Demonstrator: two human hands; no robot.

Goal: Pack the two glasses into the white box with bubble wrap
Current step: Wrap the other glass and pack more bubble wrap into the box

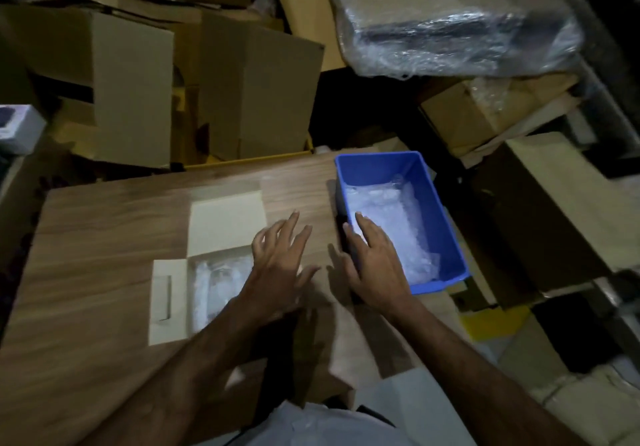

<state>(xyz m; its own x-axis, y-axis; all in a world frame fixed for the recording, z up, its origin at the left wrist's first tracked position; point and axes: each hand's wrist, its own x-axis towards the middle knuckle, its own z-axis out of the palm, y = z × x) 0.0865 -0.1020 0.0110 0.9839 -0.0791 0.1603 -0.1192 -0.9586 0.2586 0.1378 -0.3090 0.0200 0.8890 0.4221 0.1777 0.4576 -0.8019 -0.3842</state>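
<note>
The white box point(169, 293) lies open on the wooden table point(104, 224), its lid flap standing up behind it. Inside it I see bubble wrap point(218, 283) around what looks like clear glass, blurred. My left hand point(280, 265) hovers over the box's right edge with its fingers spread and holds nothing. My right hand point(374, 262) reaches with straight fingers over the near left rim of the blue bin point(440, 210). More bubble wrap point(391, 227) fills the bin's floor. No separate glass is plainly visible.
Stacked brown cardboard boxes point(138, 92) crowd the space behind the table. A large plastic-wrapped bundle point(450, 19) lies at the back right. More cartons point(554, 210) stand to the right of the bin. A brown paper sheet point(346, 341) lies on the table's near edge.
</note>
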